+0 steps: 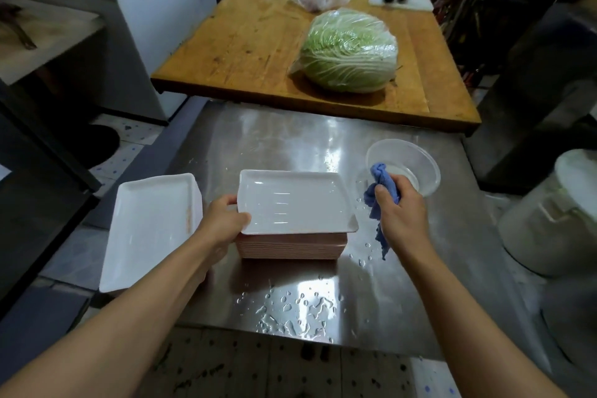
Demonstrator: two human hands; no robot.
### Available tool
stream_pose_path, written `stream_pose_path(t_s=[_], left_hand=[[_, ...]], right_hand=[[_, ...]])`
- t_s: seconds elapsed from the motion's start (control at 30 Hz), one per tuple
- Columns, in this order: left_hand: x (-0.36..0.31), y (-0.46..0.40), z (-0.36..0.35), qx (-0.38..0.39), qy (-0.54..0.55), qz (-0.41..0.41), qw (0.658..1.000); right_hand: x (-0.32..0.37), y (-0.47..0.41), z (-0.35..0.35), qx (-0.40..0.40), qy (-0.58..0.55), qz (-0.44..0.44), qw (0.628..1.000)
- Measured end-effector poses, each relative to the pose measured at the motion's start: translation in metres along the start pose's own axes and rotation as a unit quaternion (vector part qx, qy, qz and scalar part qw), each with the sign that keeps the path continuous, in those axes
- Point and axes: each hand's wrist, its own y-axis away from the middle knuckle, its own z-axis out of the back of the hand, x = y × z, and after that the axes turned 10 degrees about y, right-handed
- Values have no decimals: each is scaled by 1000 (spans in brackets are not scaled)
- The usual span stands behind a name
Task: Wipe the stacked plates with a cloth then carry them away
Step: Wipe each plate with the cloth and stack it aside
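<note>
left hand (223, 220) grips top plate (294, 203), hiding its edge; right hand (400, 207) bunches cloth (379, 184)

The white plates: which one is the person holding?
The top plate of the middle stack, whose left edge the left hand grips. The other white plate sits apart on the left, untouched.

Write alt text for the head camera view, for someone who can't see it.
A person's left hand grips the top white plate of a stack on a wet steel table, while the right hand holds a blue cloth beside a clear bowl. A wrapped cabbage lies on the wooden table beyond.
</note>
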Motion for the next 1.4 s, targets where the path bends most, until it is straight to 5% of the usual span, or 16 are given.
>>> stream_pose_path(t_s=[0.23, 0.57, 0.97, 1.4], left_hand=[[-48, 7, -54, 42, 74, -25, 996], [-87, -19, -171, 56, -29, -118, 991], [-83, -14, -212, -4, -306, -382, 872], [-87, -5, -223, 18, -303, -409, 861]], right_hand=[[-8, -20, 35, -49, -9, -16, 999], [-27, -54, 79, -86, -40, -19, 995], [-40, -59, 102, -104, -46, -21, 993], [-41, -58, 104, -104, -35, -31, 994]])
